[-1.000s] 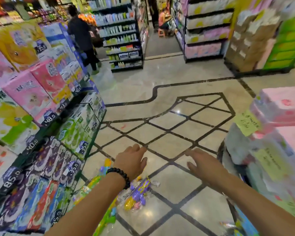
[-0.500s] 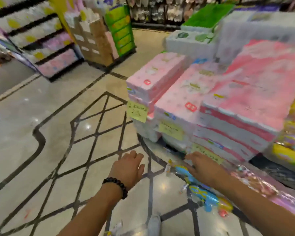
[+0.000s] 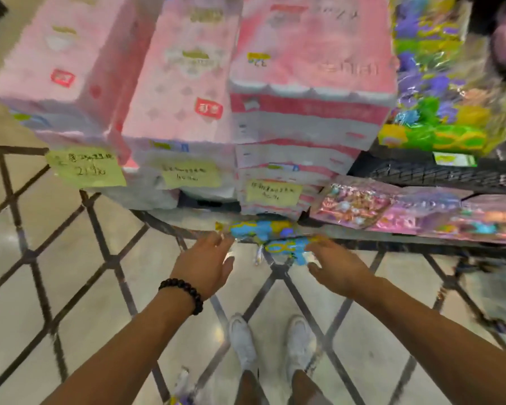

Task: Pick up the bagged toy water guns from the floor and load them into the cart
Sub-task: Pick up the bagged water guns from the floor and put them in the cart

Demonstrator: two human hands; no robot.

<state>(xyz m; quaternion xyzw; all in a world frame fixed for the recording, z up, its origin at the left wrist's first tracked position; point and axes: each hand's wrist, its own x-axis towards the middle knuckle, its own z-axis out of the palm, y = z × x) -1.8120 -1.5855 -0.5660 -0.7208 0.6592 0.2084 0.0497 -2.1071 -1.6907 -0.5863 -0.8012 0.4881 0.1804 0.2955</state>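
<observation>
Two bagged toy water guns lie on the tiled floor against a stack of pink tissue packs. The farther bagged gun (image 3: pixel 257 229) is blue and yellow, and the nearer bagged gun (image 3: pixel 287 247) lies just right of it. My left hand (image 3: pixel 205 264), with a black bead bracelet, reaches with spread fingers to the left end of the farther bag. My right hand (image 3: pixel 339 268) hovers with straight fingers over the right end of the nearer bag. Neither hand grips anything. The black mesh cart (image 3: pixel 438 173) stands at the right, holding green and purple bagged toys (image 3: pixel 438 92).
Stacked pink tissue packs (image 3: pixel 187 83) with yellow price notes fill the view ahead. Flat pink toy packs (image 3: pixel 392 211) lie under the cart's basket. Another bagged toy (image 3: pixel 181 394) lies on the floor behind my white shoes (image 3: pixel 243 340).
The view has swung right and downward from the aisle to the tissue stack and cart. Both hands have moved forward and now reach the two blue bagged guns on the floor.
</observation>
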